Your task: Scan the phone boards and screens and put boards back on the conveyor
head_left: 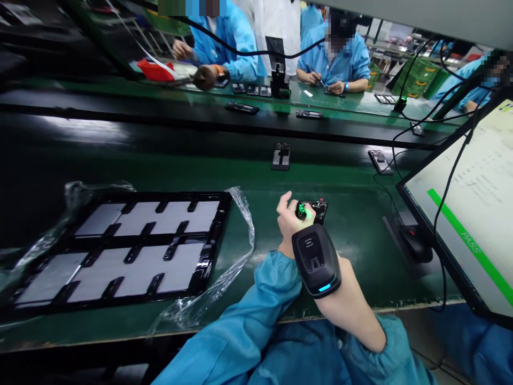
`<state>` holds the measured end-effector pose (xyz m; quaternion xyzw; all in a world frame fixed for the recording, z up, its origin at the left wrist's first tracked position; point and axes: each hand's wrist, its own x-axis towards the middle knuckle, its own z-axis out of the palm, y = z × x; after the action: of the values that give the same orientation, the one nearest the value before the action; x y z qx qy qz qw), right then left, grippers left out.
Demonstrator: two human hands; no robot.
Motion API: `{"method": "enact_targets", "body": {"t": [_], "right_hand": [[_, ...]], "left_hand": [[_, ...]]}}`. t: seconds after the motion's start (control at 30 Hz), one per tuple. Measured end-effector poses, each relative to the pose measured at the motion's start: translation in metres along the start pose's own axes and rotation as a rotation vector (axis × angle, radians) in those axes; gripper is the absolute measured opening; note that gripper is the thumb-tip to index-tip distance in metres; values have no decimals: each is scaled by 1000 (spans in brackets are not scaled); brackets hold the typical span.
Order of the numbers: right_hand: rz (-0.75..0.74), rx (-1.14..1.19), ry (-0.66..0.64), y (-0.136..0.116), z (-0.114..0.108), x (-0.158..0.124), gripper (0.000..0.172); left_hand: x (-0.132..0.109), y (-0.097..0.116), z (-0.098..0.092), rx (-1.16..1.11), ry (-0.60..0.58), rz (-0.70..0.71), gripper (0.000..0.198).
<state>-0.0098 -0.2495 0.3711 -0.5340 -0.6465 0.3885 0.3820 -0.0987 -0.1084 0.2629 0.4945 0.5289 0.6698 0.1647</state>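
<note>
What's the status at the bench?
Left hand on opened phone, partly covering it. Right hand at scanner, grip hidden. Green light falling across left hand.

Legible txt: one item. Word "PASS", pale caps on a green bar (452, 220), displayed on the monitor (484, 171) at R side of worktop (348, 198). Bar and lettering run on a slant, down to R, acc. to the screen's tilt in view. Remaining on-screen content, approx. above the bar: small dark lines and marks, too blurred to read; yellow block w/ dark marks at top R corner, wording n/legible. Black device (313, 243), ctr. foreground: light squarish symbol on upper face, brand can't be ID'd. Circuit unit (321, 207) just beyond device: markings too small to read.
</note>
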Motion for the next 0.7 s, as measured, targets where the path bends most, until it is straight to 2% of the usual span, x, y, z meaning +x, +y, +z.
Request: {"method": "enact_targets", "body": {"t": [0.23, 0.33, 0.43, 0.5, 0.57, 0.6, 0.63, 0.7], "right_hand": [[22, 43, -19, 5, 6, 4, 17], [33, 46, -27, 9, 5, 4, 15], [71, 68, 67, 21, 6, 10, 21], [121, 87, 194, 38, 7, 20, 28], [187, 155, 254, 59, 5, 36, 32], [222, 231, 229, 70, 2, 44, 33], [253, 335, 190, 80, -1, 51, 35], [303, 555, 117, 95, -7, 61, 44]], "left_hand": [[1, 0, 3, 75, 86, -9, 64], [6, 1, 4, 112, 54, -1, 63], [15, 3, -4, 104, -13, -74, 59], [17, -1, -16, 35, -152, -183, 58], [17, -16, -28, -119, -423, -282, 67], [16, -25, -32, -210, -583, -311, 81], [14, -35, -36, -234, -689, -324, 97], [10, -50, -39, -153, -760, -290, 112]]}}
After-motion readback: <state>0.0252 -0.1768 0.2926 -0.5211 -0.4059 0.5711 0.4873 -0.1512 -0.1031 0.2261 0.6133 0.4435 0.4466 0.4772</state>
